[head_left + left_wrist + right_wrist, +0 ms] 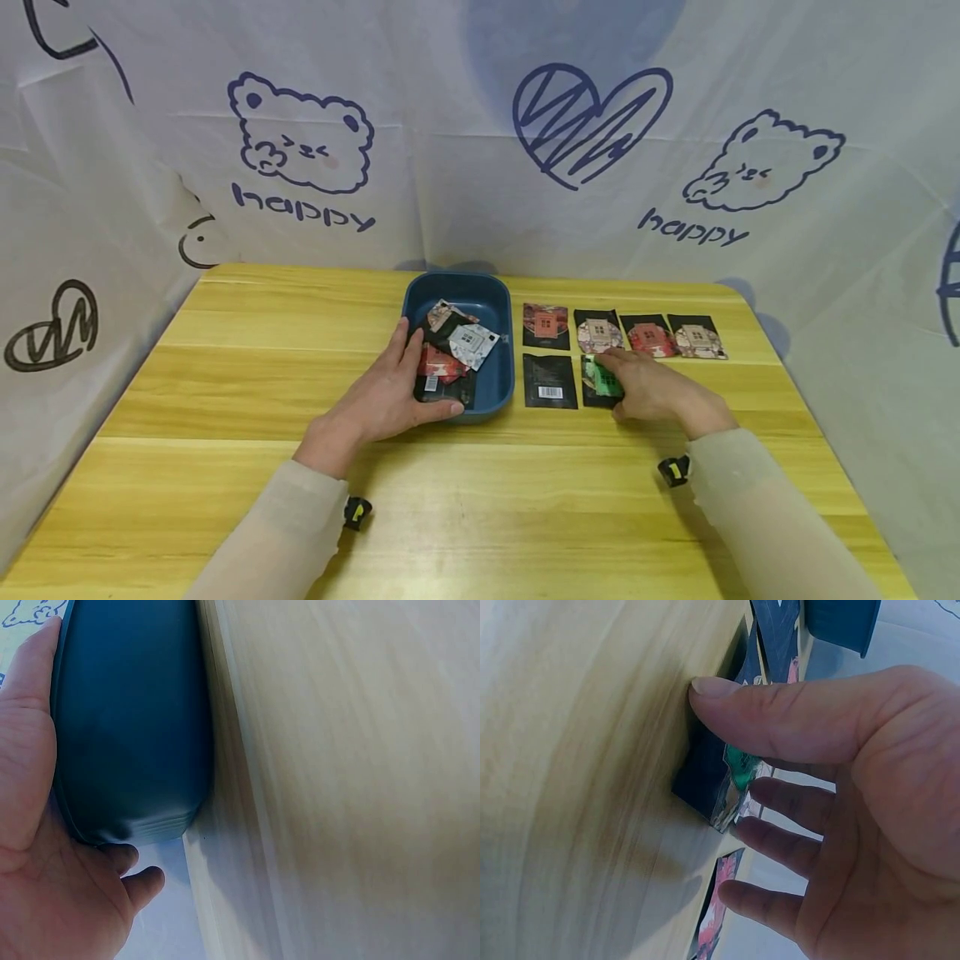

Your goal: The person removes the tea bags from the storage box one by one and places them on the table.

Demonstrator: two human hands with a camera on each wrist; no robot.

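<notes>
Right hand astride green packet, thumb and fingers apart; cannot tell if edges touched. Packet flat on surface, beside black barcode packet. Looks light, thin, flexible, perhaps slick; best pinched at opposite edges, gently, lest it crease. Left hand grips near-left corner of blue tray, thumb by near rim, fingers along left side. Tray looks stiff, light; rim good hold. Mixed packets inside.

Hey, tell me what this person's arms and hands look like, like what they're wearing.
The left sleeve and right sleeve are long, plain and cream-coloured. By each inner cuff sits a small black piece with a yellow mark. The left hand and right hand wear no gloves.
</notes>
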